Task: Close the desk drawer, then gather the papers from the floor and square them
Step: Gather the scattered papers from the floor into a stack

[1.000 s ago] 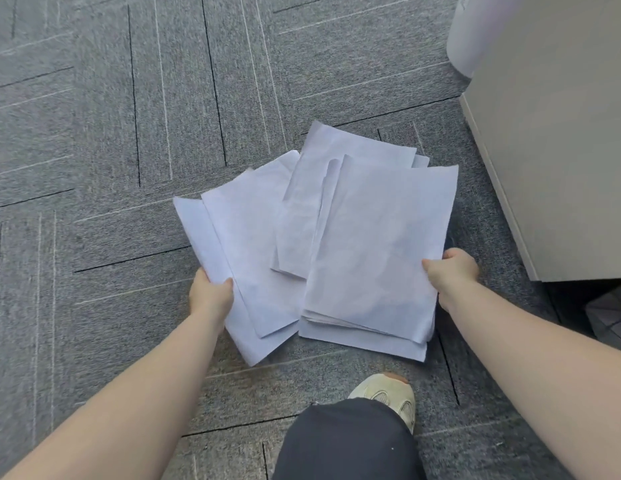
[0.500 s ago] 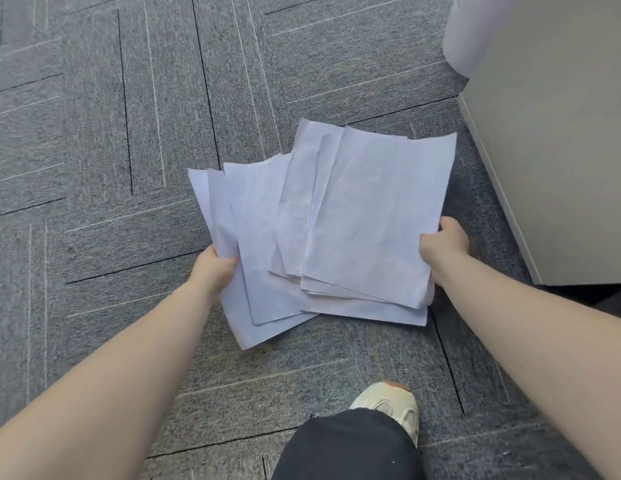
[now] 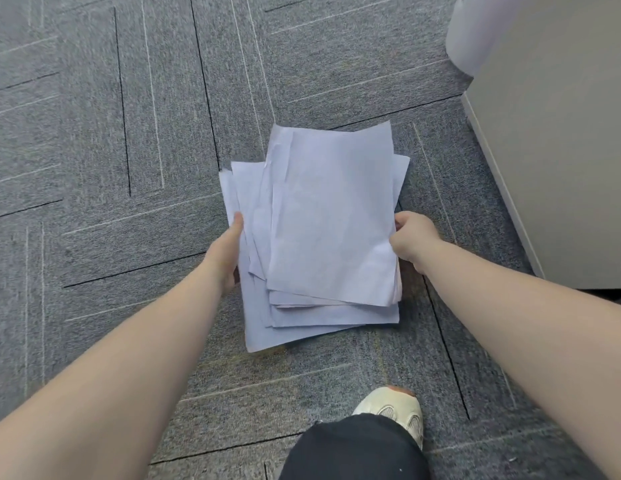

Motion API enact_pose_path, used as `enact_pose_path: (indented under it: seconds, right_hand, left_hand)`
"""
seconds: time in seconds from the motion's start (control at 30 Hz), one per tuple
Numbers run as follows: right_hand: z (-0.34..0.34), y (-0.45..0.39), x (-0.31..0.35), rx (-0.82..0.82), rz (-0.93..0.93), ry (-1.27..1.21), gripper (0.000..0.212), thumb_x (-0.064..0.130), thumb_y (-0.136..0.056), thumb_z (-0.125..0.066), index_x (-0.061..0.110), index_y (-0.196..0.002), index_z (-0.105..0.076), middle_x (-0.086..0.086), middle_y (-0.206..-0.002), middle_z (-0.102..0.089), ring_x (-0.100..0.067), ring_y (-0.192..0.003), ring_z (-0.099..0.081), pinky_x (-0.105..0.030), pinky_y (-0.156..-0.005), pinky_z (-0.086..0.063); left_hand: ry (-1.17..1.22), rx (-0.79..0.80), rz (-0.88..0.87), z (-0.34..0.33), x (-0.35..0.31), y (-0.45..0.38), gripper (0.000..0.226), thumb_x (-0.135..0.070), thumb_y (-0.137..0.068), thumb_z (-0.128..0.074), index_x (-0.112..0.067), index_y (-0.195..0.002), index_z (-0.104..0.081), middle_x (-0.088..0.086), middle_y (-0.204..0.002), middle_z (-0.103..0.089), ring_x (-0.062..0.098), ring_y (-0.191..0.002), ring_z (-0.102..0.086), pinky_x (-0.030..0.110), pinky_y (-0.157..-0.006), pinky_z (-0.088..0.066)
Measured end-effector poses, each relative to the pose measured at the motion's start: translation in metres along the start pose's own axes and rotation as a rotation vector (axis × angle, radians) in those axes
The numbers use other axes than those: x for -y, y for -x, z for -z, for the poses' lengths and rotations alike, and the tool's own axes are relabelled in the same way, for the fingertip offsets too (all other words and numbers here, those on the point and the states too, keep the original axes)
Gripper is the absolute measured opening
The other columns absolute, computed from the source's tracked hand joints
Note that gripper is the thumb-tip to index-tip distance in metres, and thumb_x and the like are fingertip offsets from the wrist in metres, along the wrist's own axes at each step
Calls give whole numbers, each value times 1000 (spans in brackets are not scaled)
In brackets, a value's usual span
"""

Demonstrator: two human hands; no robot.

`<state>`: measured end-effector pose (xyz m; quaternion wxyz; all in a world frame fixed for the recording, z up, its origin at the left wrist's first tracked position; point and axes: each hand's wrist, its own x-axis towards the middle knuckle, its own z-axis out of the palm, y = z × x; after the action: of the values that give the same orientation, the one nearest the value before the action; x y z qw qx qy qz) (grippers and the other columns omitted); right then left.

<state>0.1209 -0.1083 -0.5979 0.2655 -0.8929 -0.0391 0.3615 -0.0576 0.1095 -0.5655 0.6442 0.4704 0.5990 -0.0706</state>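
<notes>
Several white papers (image 3: 323, 230) form a loose, uneven stack over the grey carpet, their edges fanned out at the left and bottom. My left hand (image 3: 227, 251) grips the stack's left edge, thumb on top. On the right edge, my right hand (image 3: 411, 239) pinches the sheets. The bottom corner of the stack rests near the floor. The desk drawer is not in view.
A beige cabinet side (image 3: 562, 140) stands at the right, with a white bin (image 3: 465, 32) behind it. My knee in black trousers (image 3: 354, 448) and a cream shoe (image 3: 395, 410) are just below the papers. Grey carpet tiles (image 3: 111, 150) spread to the left.
Both hands have pushed inward, drawing the spread sheets into a narrower stack. The left hand moved right along the papers' edge.
</notes>
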Motion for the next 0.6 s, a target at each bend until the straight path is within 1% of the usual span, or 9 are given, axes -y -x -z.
enact_pose_path:
  seconds: [0.07,0.13,0.23,0.27,0.33,0.37,0.43,0.53,0.6]
  right_hand:
    - [-2,0,2,24,31,45,24,5,-81,-52,2,-100,-67,-18,-104,-70,-38,-101,-63,-42,-85,-52]
    - [-7,3,4,48,67,73,22,5,-80,-53,4,-96,-68,-18,-101,-70,-38,-98,-63,-41,-82,-52]
    - [-11,8,5,53,78,20,29,3,-78,-52,9,-103,-65,-15,-102,-69,-36,-99,-63,-38,-82,-51]
    - [-11,9,3,53,64,-52,39,4,-78,-54,12,-116,-60,-14,-109,-68,-34,-103,-62,-38,-87,-50]
    - [-8,12,2,54,14,-280,73,7,-78,-64,21,-144,-34,-10,-126,-61,-29,-116,-57,-42,-101,-46]
    - [-6,14,2,54,-16,-395,89,11,-77,-69,22,-150,-20,-9,-133,-56,-28,-121,-55,-44,-105,-42]
    - [1,19,5,80,-69,-571,101,20,-74,-77,22,-151,-11,-6,-139,-50,-26,-126,-50,-45,-109,-38]
    - [28,34,27,135,-62,-706,86,21,-75,-78,13,-143,-27,-3,-135,-53,-21,-117,-54,-41,-105,-41]
    - [58,45,52,166,-16,-765,75,21,-77,-77,13,-139,-35,-6,-133,-59,-22,-111,-59,-38,-99,-45]
  left_hand:
    - [-40,21,-95,-7,0,-1,66,-62,-70,-64,-24,-123,-57,2,-117,-69,23,-104,-66,45,-94,-50]
    - [-106,35,-197,-16,4,-2,73,-39,-61,-80,-15,-125,-57,9,-120,-68,27,-106,-66,50,-96,-50]
    - [-132,27,-206,-25,15,-3,80,-20,-51,-77,-7,-126,-52,17,-122,-65,33,-107,-64,53,-96,-50]
    - [-122,27,-195,-27,16,-1,72,-16,-56,-74,-6,-124,-52,17,-120,-65,34,-106,-64,52,-95,-50]
    - [-73,42,-166,-32,11,7,39,-3,-71,-71,-6,-108,-61,16,-103,-70,32,-92,-66,49,-88,-54]
    - [-54,71,-161,-33,8,10,22,1,-77,-67,-7,-97,-64,12,-90,-72,29,-83,-66,44,-83,-56]
    - [-59,132,-199,-32,-6,19,13,1,-81,-64,-9,-89,-67,5,-79,-72,25,-78,-65,40,-82,-56]
    - [-79,204,-279,-26,-41,39,12,-1,-81,-66,-7,-90,-69,6,-80,-73,26,-80,-67,39,-83,-55]
    - [-95,240,-349,-25,-70,58,10,0,-80,-66,-6,-86,-70,2,-74,-75,20,-73,-69,32,-74,-58]
